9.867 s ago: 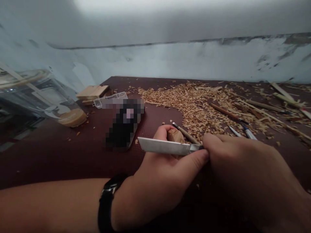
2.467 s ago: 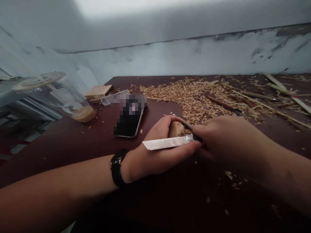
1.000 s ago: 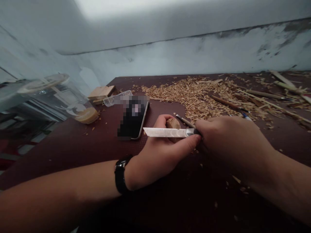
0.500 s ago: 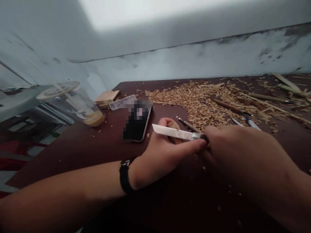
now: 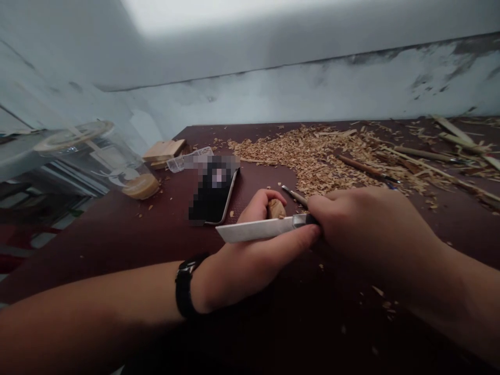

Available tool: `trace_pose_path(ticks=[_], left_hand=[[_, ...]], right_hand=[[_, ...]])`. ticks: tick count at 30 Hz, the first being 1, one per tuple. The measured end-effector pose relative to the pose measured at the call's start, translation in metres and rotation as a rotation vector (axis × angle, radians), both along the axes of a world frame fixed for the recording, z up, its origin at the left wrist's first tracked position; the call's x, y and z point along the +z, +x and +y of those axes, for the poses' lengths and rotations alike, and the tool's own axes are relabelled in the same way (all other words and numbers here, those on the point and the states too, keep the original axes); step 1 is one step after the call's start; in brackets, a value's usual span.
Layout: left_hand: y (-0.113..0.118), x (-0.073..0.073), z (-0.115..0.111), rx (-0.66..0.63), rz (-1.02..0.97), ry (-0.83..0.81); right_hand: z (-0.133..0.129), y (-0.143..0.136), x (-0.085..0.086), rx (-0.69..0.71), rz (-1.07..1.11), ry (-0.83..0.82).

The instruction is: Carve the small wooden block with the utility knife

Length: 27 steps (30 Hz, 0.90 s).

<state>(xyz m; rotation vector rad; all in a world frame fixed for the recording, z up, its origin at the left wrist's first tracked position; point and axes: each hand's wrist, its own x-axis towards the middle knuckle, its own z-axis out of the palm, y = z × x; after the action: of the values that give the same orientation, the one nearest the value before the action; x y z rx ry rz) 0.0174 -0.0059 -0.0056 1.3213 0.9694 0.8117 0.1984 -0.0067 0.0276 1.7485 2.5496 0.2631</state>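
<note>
A small rounded piece of wood (image 5: pixel 276 209) sits in the curled fingers of my left hand (image 5: pixel 250 255), which wears a black wristband. My right hand (image 5: pixel 375 234) is wrapped round the dark handle of a utility knife (image 5: pixel 253 229). Its long blade points left and lies across my left palm side, in front of the wood. The tip of my left thumb touches the knife near the handle. Just beyond my hands, a thin carving tool (image 5: pixel 294 196) with a metal tip rests on the table, partly hidden by my right hand.
A heap of wood chips (image 5: pixel 312 156) spreads over the dark red table (image 5: pixel 128 250). Left of it are a phone (image 5: pixel 214 192), a clear plastic case (image 5: pixel 189 159), wooden blocks (image 5: pixel 164 151) and a plastic cup (image 5: pixel 105 161). A brown-handled tool (image 5: pixel 363 166) and wood strips lie at right.
The knife blade has swung down and toward me, uncovering more of the wood piece. My right hand has shifted slightly left. The whole view has moved a little.
</note>
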Motion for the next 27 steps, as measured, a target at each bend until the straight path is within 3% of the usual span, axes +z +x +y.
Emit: trace_pose_path(ticks=[5,14,18,21,27], left_hand=[[0.004,-0.003,0.003,0.027,-0.162,-0.027],[0.009,-0.005,0.009,0.144,-0.089,0.083],[0.011,-0.009,0.013,0.213,-0.059,0.065],[0.012,-0.009,0.016,0.163,-0.076,0.075],[0.005,-0.005,0.023,-0.055,-0.112,0.051]], right_hand=[[-0.010,-0.005,-0.003,-0.111,0.018,0.004],[-0.020,-0.003,0.000,-0.116,-0.010,0.064],[-0.022,-0.005,0.003,-0.189,-0.032,-0.013],[-0.022,-0.007,0.003,-0.261,0.041,-0.031],[0.002,0.006,-0.004,-0.123,0.248,-0.027]])
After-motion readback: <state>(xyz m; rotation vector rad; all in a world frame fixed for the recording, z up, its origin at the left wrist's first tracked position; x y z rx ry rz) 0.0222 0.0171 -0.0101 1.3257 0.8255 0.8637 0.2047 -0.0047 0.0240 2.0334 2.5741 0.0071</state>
